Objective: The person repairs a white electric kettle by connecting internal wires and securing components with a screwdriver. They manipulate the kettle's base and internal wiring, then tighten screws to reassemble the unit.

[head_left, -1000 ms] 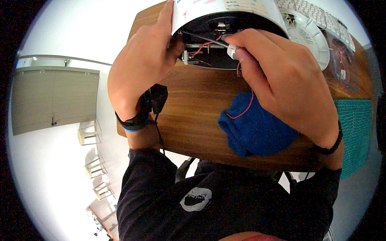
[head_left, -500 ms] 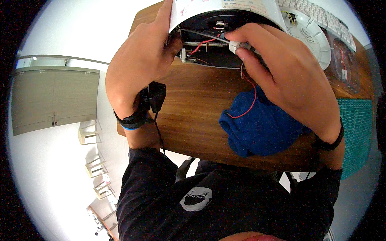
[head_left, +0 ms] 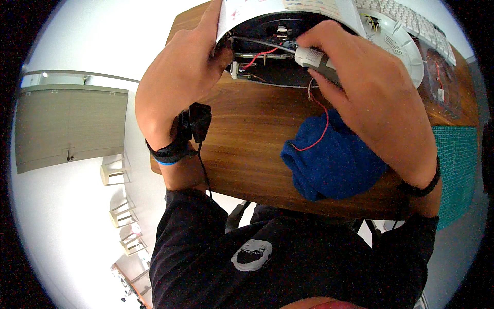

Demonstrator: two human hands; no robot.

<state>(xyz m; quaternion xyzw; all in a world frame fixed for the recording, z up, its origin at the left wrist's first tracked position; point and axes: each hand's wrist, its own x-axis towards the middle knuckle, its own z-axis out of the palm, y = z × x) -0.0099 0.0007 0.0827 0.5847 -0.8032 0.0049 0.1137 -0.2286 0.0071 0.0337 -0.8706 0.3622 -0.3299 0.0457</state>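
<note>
A big, round white machine [head_left: 247, 15] lies at the far side of the desk [head_left: 247, 129], with its open, dark end facing the person. The left hand [head_left: 177, 77] is bent around the machine's left edge, with its fingers on the outside and its thumb by the rim, and it has hold of it. The right hand [head_left: 368, 87] is partly closed, with its finger and thumb loosely around the white and gray handle of a screwdriver [head_left: 311, 58]. The thin metal rod goes left across the opening, and its tip is near the left thumb. I cannot tell if it sits in a screw.

A short red wire [head_left: 262, 54] bends inside the opening. A long red wire [head_left: 327, 123] hangs down onto a crumpled blue cloth [head_left: 329, 159]. A black plug [head_left: 200, 123] is beside the left wrist. On the right are a round white cover [head_left: 411, 62], a white keyboard [head_left: 424, 31] and a green mat [head_left: 455, 170].
</note>
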